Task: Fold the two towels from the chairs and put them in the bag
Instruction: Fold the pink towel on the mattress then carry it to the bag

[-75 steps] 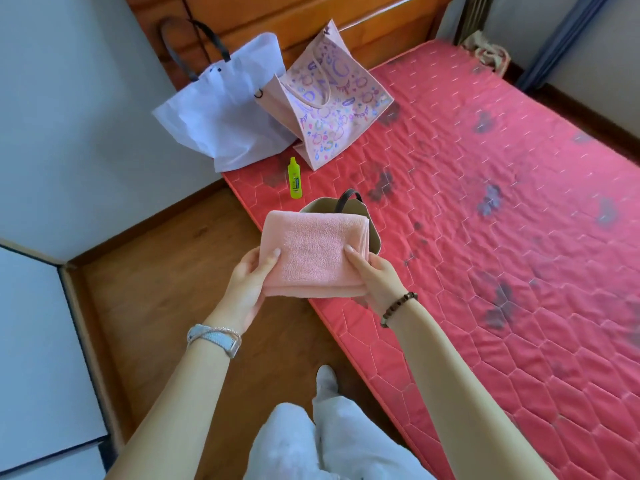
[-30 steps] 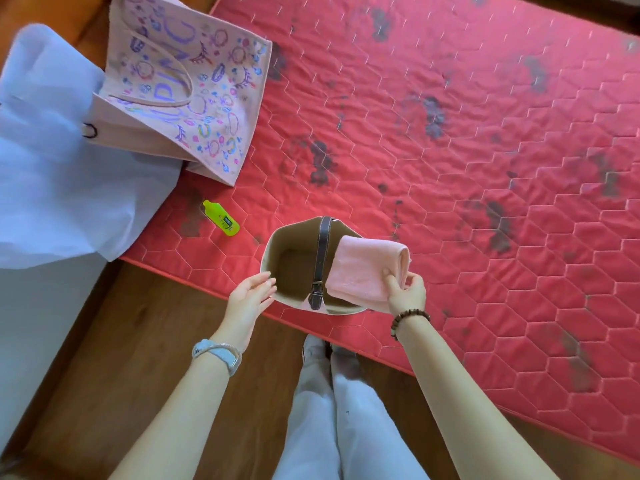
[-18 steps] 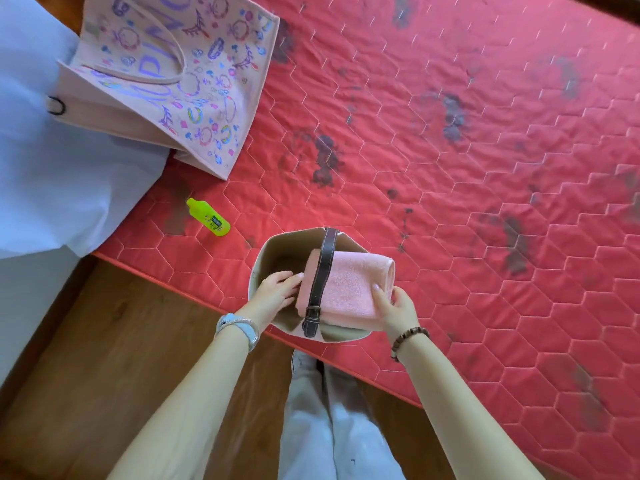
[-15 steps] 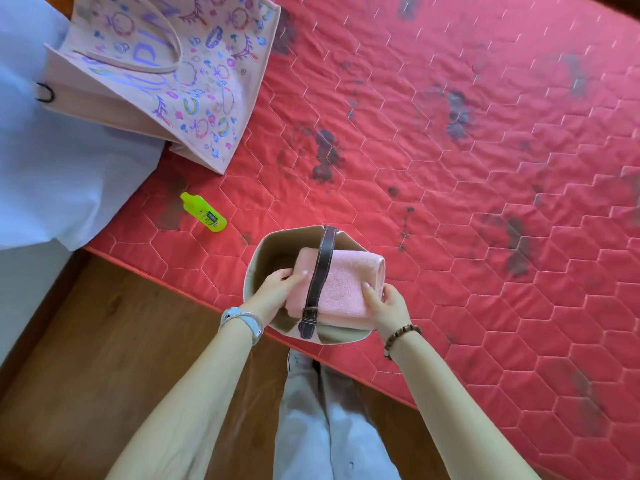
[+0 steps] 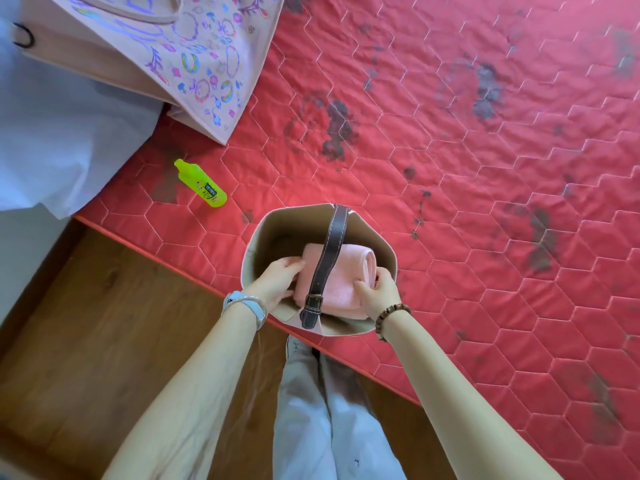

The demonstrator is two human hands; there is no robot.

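Towel, pale pink with a soft nubbly surface and folded into a thick pad, sits inside the open mouth of a beige bag that stands upright at the near edge of a red quilted bed. Its long axis runs left to right across the opening, passing under and crossing the bag's dark brown buckled strap. The rounded folded end points right, where the layers show as curved ridges. The left hand is wrapped over the towel's left end, fingers curled onto the cloth, a pale watch on its wrist. The right hand grips the right end, thumb on top, a brown bead bracelet on its wrist. Farther left on the bed lies a small yellow-green bottle, well apart from the bag. Behind it a patterned pink tote rests beside a white carrier. Wooden floor shows below the bed edge.
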